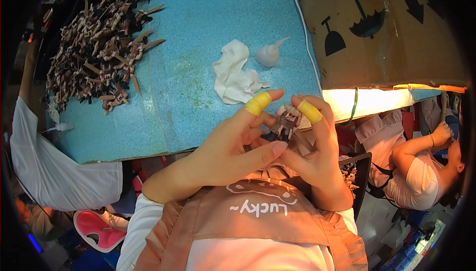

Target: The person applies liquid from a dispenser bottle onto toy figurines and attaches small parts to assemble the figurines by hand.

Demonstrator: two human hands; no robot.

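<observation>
A small brown and pink figurine (286,122) with dark lower parts is held up between my two hands, near the table's front edge. My left hand (225,139) comes in from the left, its thumb and fingers closed around the figurine's lower part. On the other side, my right hand (317,147) is curled with thumb and index finger at the figurine. Yellow tape wraps an index finger on each hand. Beyond the hands lie a crumpled white cloth (235,75) and a small whitish squeeze bottle (268,54) with a thin spout.
A large heap of similar figurines (99,42) covers the far left of the blue table (198,13). A cardboard box (377,33) stands at the right, with a white cable (303,20) beside it. A dark bin (354,171) with figurines sits below right. Another person (416,171) works at the right.
</observation>
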